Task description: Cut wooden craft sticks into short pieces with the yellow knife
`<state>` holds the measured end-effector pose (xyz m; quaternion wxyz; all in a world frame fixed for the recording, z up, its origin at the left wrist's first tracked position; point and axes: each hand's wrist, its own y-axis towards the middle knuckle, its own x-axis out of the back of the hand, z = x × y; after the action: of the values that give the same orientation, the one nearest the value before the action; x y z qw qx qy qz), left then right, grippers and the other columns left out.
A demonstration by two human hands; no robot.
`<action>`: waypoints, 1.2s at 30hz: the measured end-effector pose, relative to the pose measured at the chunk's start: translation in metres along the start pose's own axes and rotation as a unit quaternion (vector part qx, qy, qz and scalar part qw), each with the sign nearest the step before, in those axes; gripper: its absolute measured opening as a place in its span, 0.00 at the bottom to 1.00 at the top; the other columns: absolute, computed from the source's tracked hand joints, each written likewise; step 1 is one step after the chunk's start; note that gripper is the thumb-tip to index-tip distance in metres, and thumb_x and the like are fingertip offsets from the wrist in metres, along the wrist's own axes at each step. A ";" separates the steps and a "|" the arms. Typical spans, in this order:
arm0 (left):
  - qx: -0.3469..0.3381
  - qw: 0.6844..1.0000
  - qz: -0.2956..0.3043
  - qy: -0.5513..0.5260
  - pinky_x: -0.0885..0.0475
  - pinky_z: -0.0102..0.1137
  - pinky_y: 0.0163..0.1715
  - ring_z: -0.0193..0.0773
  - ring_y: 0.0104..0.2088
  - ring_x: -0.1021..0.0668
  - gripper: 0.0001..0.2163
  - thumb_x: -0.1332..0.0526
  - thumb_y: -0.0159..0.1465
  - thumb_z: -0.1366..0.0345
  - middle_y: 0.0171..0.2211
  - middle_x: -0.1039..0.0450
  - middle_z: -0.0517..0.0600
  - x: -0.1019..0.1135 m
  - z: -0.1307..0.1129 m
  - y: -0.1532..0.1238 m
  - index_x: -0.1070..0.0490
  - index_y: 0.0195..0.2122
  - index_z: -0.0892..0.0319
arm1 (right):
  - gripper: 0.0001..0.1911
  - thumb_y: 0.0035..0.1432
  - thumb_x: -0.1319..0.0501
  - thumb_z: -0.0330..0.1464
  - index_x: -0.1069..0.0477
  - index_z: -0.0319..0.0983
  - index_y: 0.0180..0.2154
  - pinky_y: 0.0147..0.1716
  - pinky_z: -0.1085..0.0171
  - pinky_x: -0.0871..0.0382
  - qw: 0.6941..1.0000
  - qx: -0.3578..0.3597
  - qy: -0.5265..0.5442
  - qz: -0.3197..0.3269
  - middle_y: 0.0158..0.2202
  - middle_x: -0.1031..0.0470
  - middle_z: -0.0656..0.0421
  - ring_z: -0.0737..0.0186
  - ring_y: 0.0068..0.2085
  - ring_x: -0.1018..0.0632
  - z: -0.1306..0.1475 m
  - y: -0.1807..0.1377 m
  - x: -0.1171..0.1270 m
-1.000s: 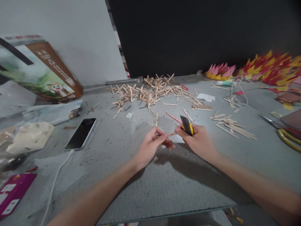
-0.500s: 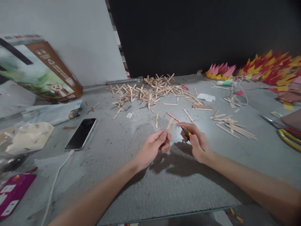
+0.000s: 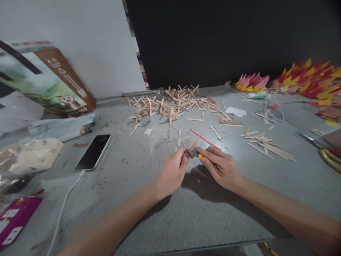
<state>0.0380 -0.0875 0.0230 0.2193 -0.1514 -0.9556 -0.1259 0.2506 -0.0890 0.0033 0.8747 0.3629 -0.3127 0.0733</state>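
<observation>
Closed fingers of the left hand (image 3: pixel 170 174) pinch the lower end of a wooden stick (image 3: pixel 194 142), its free end angled toward the far edge of the table (image 3: pixel 128 160), while those of the right hand (image 3: pixel 221 169) grip a yellow-tipped cutter (image 3: pixel 200 156). The pair meet above the table's middle, between its near and far edges. The blade sits so close to the left fingertips that contact with wood or skin cannot be told. That closeness looks the chief hazard: a skid off the thin wood could nick a left fingertip. Heavy pressure might split the stick along its length; a slack pinch could let it twist. Both hands appear raised, with nothing seen bracing the stick from beneath.

Just beside the right hand lies a red-and-white straw (image 3: pixel 202 137), which a passing knuckle could roll. Another flat stick (image 3: pixel 179 138) rests beyond the left hand. Toward the far edge, a heap of crossed sticks (image 3: pixel 160 106) could tumble under a careless reach. Loose sticks (image 3: pixel 269 144) and scissors (image 3: pixel 330 160) lie toward the right edge. On the left, a phone (image 3: pixel 93 152) trails a white cable (image 3: pixel 68 195) to the near left corner, where the forearm might snag it.
</observation>
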 end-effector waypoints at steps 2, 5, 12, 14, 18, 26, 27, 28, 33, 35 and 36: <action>-0.004 1.000 -0.001 0.001 0.36 0.31 0.34 0.36 0.29 0.28 0.13 0.52 0.78 0.60 0.30 0.29 0.46 -0.001 0.000 0.000 0.30 0.41 0.57 | 0.20 0.74 0.44 0.32 0.27 0.44 0.63 0.35 0.62 0.25 1.000 0.006 -0.002 -0.004 0.40 0.21 0.53 0.61 0.36 0.21 0.001 0.000 0.000; -0.003 1.000 -0.002 0.002 0.35 0.31 0.34 0.36 0.30 0.27 0.12 0.51 0.77 0.60 0.30 0.29 0.46 -0.001 0.001 0.000 0.30 0.42 0.56 | 0.20 0.74 0.44 0.32 0.27 0.44 0.63 0.36 0.62 0.25 1.000 0.007 -0.005 -0.003 0.39 0.21 0.53 0.61 0.35 0.21 0.002 0.001 0.001; -0.009 1.000 -0.003 0.014 0.35 0.30 0.34 0.36 0.29 0.27 0.11 0.51 0.77 0.62 0.29 0.30 0.46 0.000 0.003 0.000 0.30 0.43 0.56 | 0.20 0.74 0.44 0.33 0.26 0.43 0.62 0.35 0.62 0.24 1.000 0.001 -0.008 -0.003 0.39 0.21 0.53 0.61 0.35 0.21 0.004 0.002 0.001; -0.010 1.000 -0.006 0.018 0.34 0.31 0.35 0.36 0.30 0.27 0.11 0.50 0.77 0.62 0.29 0.30 0.46 0.000 0.003 0.000 0.30 0.43 0.57 | 0.20 0.74 0.44 0.32 0.26 0.43 0.62 0.35 0.62 0.24 1.000 0.000 -0.006 -0.004 0.39 0.21 0.53 0.61 0.35 0.21 0.004 0.001 0.001; -0.013 1.000 -0.007 0.022 0.35 0.30 0.33 0.36 0.27 0.29 0.12 0.51 0.77 0.61 0.26 0.32 0.44 0.001 0.005 0.000 0.30 0.41 0.56 | 0.20 0.74 0.44 0.32 0.26 0.43 0.63 0.35 0.62 0.25 1.000 -0.001 -0.004 0.001 0.39 0.22 0.53 0.61 0.35 0.21 0.003 0.001 0.001; -0.036 0.996 -0.005 0.085 0.35 0.29 0.33 0.34 0.25 0.30 0.16 0.52 0.78 0.60 0.25 0.33 0.44 0.008 0.013 0.000 0.33 0.34 0.56 | 0.19 0.74 0.44 0.33 0.26 0.43 0.62 0.34 0.64 0.27 1.000 -0.012 -0.001 0.020 0.35 0.24 0.56 0.63 0.32 0.23 0.003 0.000 -0.002; -0.044 0.994 -0.006 0.097 0.34 0.30 0.33 0.34 0.26 0.29 0.15 0.52 0.77 0.61 0.25 0.32 0.44 0.009 0.014 0.001 0.33 0.34 0.56 | 0.19 0.74 0.44 0.33 0.26 0.42 0.62 0.33 0.64 0.28 1.000 -0.016 0.000 0.024 0.34 0.25 0.57 0.63 0.30 0.25 0.004 0.000 -0.002; -0.053 0.993 -0.006 0.108 0.34 0.30 0.34 0.35 0.27 0.28 0.15 0.52 0.77 0.62 0.26 0.31 0.45 0.010 0.015 0.002 0.32 0.35 0.55 | 0.19 0.74 0.45 0.33 0.25 0.42 0.61 0.32 0.64 0.29 0.999 -0.021 0.000 0.029 0.32 0.26 0.58 0.64 0.29 0.26 0.005 -0.001 -0.002; -0.070 0.988 0.010 0.138 0.31 0.32 0.38 0.39 0.35 0.22 0.12 0.52 0.77 0.63 0.35 0.23 0.50 0.012 0.021 0.006 0.31 0.40 0.55 | 0.17 0.75 0.45 0.35 0.21 0.38 0.55 0.30 0.64 0.33 0.997 -0.073 0.010 0.036 0.28 0.26 0.59 0.64 0.26 0.28 0.012 0.001 -0.005; -0.049 0.987 0.020 0.149 0.31 0.32 0.38 0.39 0.37 0.21 0.12 0.53 0.77 0.62 0.36 0.22 0.51 0.012 0.024 0.008 0.31 0.42 0.55 | 0.18 0.75 0.45 0.38 0.20 0.38 0.52 0.28 0.65 0.35 0.992 -0.117 0.018 0.043 0.28 0.24 0.59 0.65 0.26 0.28 0.014 0.004 -0.005; -0.038 0.986 0.028 0.157 0.31 0.32 0.37 0.40 0.36 0.21 0.12 0.53 0.77 0.62 0.36 0.22 0.51 0.012 0.025 0.009 0.31 0.42 0.55 | 0.19 0.75 0.46 0.40 0.19 0.38 0.49 0.27 0.65 0.36 0.988 -0.142 0.021 0.053 0.28 0.24 0.60 0.65 0.25 0.28 0.014 0.006 -0.005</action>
<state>0.0215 -0.0687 0.0077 0.3641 -0.1645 -0.8992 -0.1783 0.2373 -0.0937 0.0120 0.9186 0.2163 -0.3204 0.0824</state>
